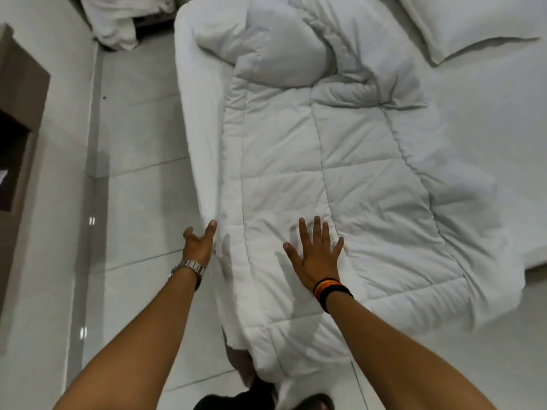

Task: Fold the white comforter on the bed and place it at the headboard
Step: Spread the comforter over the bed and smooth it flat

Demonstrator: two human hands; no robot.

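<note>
A: White comforter [325, 179]?
B: Lengthwise on bed [488, 113], near end overhanging tiled floor [139, 161].
A: Hands?
B: Right hand [315, 255] flat, fingers spread; left hand [199, 242] open at comforter's left edge.

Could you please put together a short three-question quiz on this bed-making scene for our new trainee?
1. True or false: the right hand lies flat, fingers spread, on the white comforter.
2. Which wrist carries the metal wristwatch? A) left B) right C) neither
3. Fill in: the left hand is at the comforter's edge on the side toward the tiled ____.

Key:
1. True.
2. A; the right wrist wears dark wristbands instead.
3. floor. The far end of the comforter is bunched, and a pillow lies at the top right of the bed.
</note>
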